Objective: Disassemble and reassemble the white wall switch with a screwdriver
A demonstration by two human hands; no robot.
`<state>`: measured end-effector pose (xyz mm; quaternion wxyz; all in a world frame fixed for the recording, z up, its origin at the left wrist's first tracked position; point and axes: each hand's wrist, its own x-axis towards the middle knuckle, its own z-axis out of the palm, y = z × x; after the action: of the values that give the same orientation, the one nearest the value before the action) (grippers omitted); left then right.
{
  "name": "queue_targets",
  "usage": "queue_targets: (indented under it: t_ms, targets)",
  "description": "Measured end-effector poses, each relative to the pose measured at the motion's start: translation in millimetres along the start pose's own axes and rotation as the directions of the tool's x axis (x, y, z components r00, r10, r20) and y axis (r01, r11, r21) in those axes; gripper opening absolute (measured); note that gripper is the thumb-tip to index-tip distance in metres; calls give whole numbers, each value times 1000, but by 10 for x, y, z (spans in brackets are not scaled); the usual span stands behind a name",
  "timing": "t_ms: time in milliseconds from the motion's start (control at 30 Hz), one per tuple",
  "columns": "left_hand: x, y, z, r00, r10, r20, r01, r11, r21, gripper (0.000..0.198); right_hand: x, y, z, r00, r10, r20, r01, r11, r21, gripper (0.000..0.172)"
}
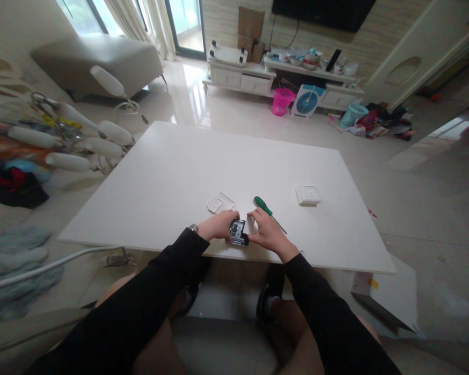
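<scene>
My left hand point(221, 225) is closed on the left edge of a black wall socket mechanism point(238, 233) near the table's front edge. Between the thumb and fingers of my right hand point(269, 232) is a small white cover plate point(250, 225), held against or just over the mechanism's right side; I cannot tell whether they touch. Just beyond my left hand lies a white socket faceplate point(217, 204) with a clear-looking rim. A green-handled screwdriver point(262, 204) rests beyond my right hand, its shaft pointing toward the front right.
A white boxed wall socket point(308, 195) sits on the right part of the white table point(180, 166). At the left, a chandelier-like lamp with white shades point(109, 133) stands close to the table edge. Past the table are a pink basket point(282, 101) and a blue fan point(307, 100).
</scene>
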<state>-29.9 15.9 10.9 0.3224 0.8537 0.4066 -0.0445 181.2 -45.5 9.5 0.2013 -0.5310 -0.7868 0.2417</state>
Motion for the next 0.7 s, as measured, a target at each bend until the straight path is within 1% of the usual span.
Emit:
queue_targets:
  t_ms: [33,100,267,367,567,700]
  targets:
    - [-3,3,33,1000,3,18,-4,999,36,70,-4,-17,20,999,-6,36,7,1000,-11,50]
    - [1,11,92,1000,0,19,-1,996,88,69,-5,-45,52,996,-15,92,17,1000,-22,50]
    - [25,15,171,999,-44,17,40,986,160,71,9,-70,86,983,-8,184,22,997,-79,46]
    - [26,26,180,998,-52,30,46,986,161,75,13,-57,95,980,-20,196,43,993,-110,45]
    - [16,53,167,998,-57,41,50,988,147,77,25,-40,95,978,-18,208,49,989,-142,54]
    - [7,74,151,998,-59,34,55,990,133,75,19,-73,79,981,0,192,29,989,-146,51]
